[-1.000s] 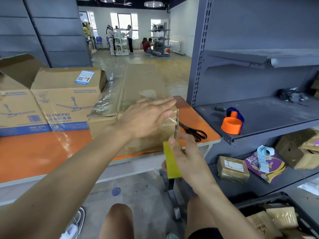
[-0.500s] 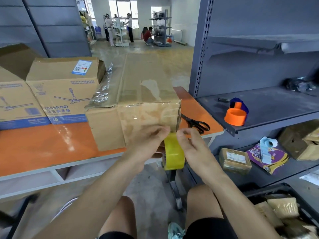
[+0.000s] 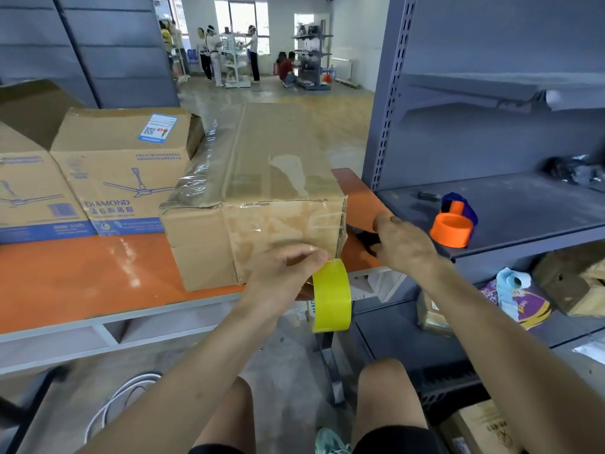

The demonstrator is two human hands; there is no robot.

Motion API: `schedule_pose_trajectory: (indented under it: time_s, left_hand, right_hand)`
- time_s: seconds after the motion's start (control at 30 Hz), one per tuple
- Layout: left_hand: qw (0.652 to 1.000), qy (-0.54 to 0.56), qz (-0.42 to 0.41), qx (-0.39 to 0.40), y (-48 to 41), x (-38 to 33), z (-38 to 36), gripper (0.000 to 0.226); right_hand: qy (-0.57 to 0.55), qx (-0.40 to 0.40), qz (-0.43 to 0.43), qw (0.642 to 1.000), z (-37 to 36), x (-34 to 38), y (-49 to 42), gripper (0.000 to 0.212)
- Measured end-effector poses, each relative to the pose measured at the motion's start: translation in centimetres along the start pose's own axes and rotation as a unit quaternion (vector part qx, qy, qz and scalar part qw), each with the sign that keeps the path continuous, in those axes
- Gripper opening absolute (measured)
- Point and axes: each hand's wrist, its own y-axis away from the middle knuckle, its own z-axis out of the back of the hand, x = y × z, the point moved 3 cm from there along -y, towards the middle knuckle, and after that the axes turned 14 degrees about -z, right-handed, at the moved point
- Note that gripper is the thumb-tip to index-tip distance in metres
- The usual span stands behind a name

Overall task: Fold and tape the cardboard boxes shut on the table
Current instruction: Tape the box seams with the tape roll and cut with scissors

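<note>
Left hand [image 3: 284, 270] pinches the roll [image 3: 332, 296] at the lower near corner of the box [image 3: 262, 191], which sits at the table [image 3: 82, 273] edge. Right hand [image 3: 406, 247] is loosely open, empty, over the scissors [image 3: 365, 240]. Risk: the roll sags on that pinch and wrinkles the tape, or the reach nudges the scissors off.

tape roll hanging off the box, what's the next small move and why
Probably close the right hand on the scissors just under it and cut: the left hand pinches the tape roll at the box corner, its strip apparently uncut.
</note>
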Motion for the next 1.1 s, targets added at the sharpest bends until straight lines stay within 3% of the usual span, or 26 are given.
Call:
schedule_pose_trajectory:
  time_s: [0.1, 0.23, 0.43, 0.6, 0.73, 0.9, 1.0, 1.1]
  left_hand:
    - [1.0, 0.009, 0.013, -0.007, 0.0, 0.1, 0.0, 0.011]
    - [0.999, 0.012, 0.01, -0.032, 0.0, 0.1, 0.1, 0.016]
    - [0.999, 0.014, 0.003, -0.052, 0.1, -0.2, -0.3, 0.019]
    - [0.997, 0.014, 0.013, -0.069, 0.0, -0.1, -0.5, 0.019]
    - [0.997, 0.013, 0.015, -0.075, 0.1, -0.3, -0.6, 0.02]
    - [0.996, -0.001, 0.008, -0.088, 0.2, -0.4, -0.7, 0.025]
    - [0.996, -0.007, 0.002, -0.092, 0.1, -0.4, -0.7, 0.028]
    - [0.996, -0.002, 0.001, -0.091, 0.0, -0.4, -0.6, 0.028]
  right_hand:
    - [0.055, 0.041, 0.014, 0.998, 1.3, 0.4, -0.3, 0.015]
    - [0.027, 0.057, 0.021, 0.998, 2.3, -1.5, 0.5, 0.008]
    - [-0.194, 0.161, 0.079, 0.964, 5.4, -7.1, 2.6, 0.03]
    - [-0.214, 0.226, 0.154, 0.938, 7.6, -8.7, 3.6, 0.034]
    - [-0.139, 0.19, 0.203, 0.95, 8.4, -9.4, 3.8, 0.028]
    - [-0.147, 0.204, 0.225, 0.941, 9.1, -8.3, 3.8, 0.017]
    - [-0.11, 0.178, 0.246, 0.946, 9.6, -7.2, 3.4, 0.025]
    - [-0.131, 0.208, 0.238, 0.94, 10.0, -6.1, 3.1, 0.028]
